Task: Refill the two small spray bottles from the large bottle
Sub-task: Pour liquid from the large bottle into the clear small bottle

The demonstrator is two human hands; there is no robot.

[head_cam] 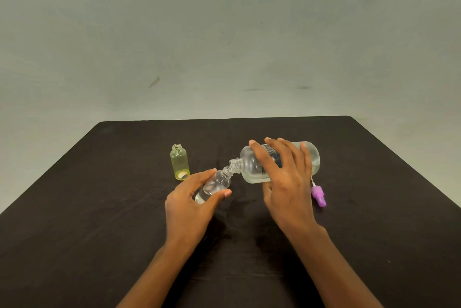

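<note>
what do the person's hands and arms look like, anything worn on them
The left hand and the right hand are bare: no gloves, rings, watch or bracelet show. The left forearm and the right forearm are bare too, with no sleeve in view down to the picture's lower edge. The nails look short.

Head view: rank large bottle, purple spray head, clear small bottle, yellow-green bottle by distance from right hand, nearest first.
1. large bottle: gripped by the right hand, tilted.
2. purple spray head: on the table, just right of that hand.
3. clear small bottle: to the left, held by the left hand.
4. yellow-green bottle: far left, standing alone.
</note>
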